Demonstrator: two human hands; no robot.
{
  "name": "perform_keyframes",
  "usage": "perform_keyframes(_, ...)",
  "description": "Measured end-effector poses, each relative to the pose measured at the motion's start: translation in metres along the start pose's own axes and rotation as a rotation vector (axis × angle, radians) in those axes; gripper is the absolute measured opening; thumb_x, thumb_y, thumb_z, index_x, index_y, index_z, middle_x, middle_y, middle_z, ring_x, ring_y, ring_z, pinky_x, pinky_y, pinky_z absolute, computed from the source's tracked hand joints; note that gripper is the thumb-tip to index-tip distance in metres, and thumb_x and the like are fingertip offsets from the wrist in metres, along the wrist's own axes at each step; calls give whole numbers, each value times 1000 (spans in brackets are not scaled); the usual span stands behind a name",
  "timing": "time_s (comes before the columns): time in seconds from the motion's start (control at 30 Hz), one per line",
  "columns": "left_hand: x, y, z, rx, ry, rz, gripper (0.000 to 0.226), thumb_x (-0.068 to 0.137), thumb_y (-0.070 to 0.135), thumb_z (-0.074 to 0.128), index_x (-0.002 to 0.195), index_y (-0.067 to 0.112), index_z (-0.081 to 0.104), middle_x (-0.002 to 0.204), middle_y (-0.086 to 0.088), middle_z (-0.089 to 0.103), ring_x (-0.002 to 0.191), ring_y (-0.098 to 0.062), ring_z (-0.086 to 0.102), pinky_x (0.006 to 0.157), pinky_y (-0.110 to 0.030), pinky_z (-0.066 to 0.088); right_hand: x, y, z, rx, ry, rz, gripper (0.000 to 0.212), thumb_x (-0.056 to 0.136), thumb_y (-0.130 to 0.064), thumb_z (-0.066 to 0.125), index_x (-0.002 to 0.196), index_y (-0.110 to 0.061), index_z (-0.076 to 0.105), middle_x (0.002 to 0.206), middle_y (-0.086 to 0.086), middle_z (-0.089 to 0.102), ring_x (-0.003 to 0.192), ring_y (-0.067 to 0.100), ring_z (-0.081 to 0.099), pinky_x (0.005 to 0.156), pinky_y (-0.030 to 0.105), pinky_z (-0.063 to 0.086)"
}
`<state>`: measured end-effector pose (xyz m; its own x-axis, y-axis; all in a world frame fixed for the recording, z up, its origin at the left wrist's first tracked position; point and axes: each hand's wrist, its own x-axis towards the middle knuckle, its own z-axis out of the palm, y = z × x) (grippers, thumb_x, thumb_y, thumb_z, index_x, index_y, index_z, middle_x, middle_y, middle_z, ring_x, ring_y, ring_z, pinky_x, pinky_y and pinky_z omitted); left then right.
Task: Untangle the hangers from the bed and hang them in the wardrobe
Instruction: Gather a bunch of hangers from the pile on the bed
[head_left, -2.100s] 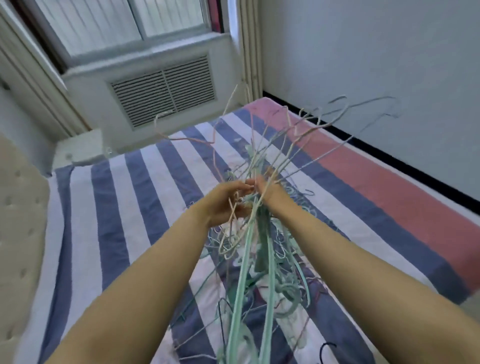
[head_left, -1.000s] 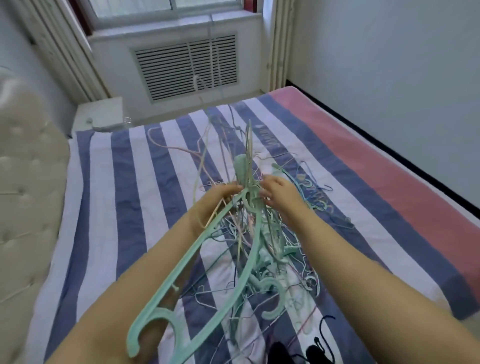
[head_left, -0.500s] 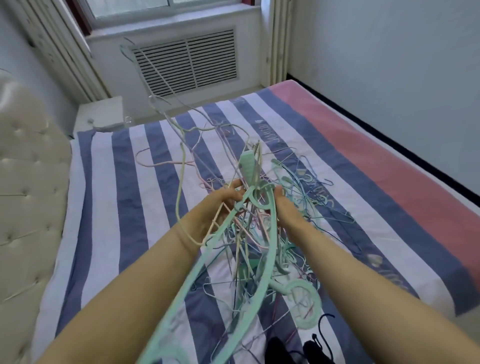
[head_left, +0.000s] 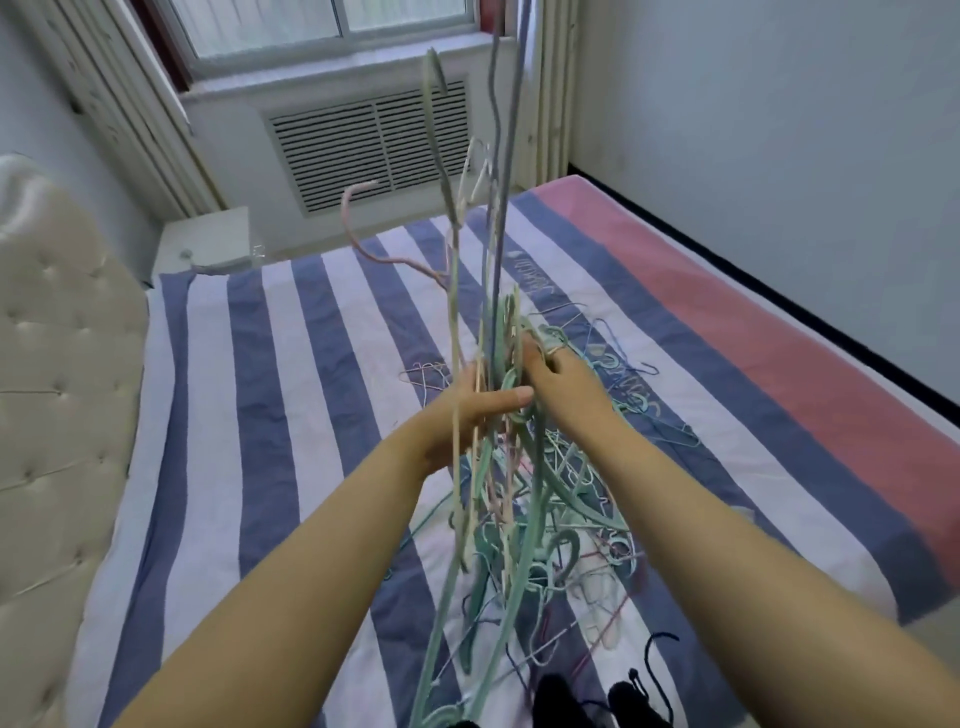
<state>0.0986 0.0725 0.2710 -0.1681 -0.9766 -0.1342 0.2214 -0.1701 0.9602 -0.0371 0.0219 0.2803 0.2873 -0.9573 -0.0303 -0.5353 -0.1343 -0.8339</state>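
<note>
Both hands raised over the middle of the bed (head_left: 322, 364), buried in a tangle of hangers (head_left: 498, 467). Left hand (head_left: 467, 415) wrapped round a sheaf of thin wire stems, thumb across; right hand (head_left: 558, 382) pinching a green plastic hook beside it, probably to pull one hanger free while the bundle is steadied. Held upright, likely so loose ends drop away. More hangers (head_left: 623, 374) lying towards the pink edge. Blue writing on the sheet, unreadable. Wardrobe out of view.
</note>
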Motion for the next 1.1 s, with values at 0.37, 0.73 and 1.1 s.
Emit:
perform_keyframes(0.37, -28, 3, -19, -375, 10, -41, 32, 85, 19, 51, 97, 1, 74, 90, -16, 72, 80, -25, 71, 69, -32, 57, -24, -15, -19, -129, 75, -145, 53, 97, -53, 36, 63, -16, 52, 65, 5, 64, 64, 27, 61, 68, 41, 50)
perform_keyframes(0.73, -48, 5, -21, -224, -75, -64, 33, 80, 1, 48, 111, 4, 57, 79, -12, 69, 67, -21, 69, 57, -29, 57, -36, -18, -22, 12, 169, -82, 20, 98, -46, 42, 102, -27, 46, 82, -10, 70, 80, 9, 65, 76, 38, 49)
perform_keyframes(1.1, -44, 8, -23, -215, -168, -132, 47, 71, 15, 61, 115, -2, 57, 87, -12, 73, 77, -23, 70, 76, -41, 54, -32, -24, -21, -92, 179, -107, 28, 93, -59, 37, 98, -33, 42, 76, -4, 66, 72, 18, 64, 72, 41, 50)
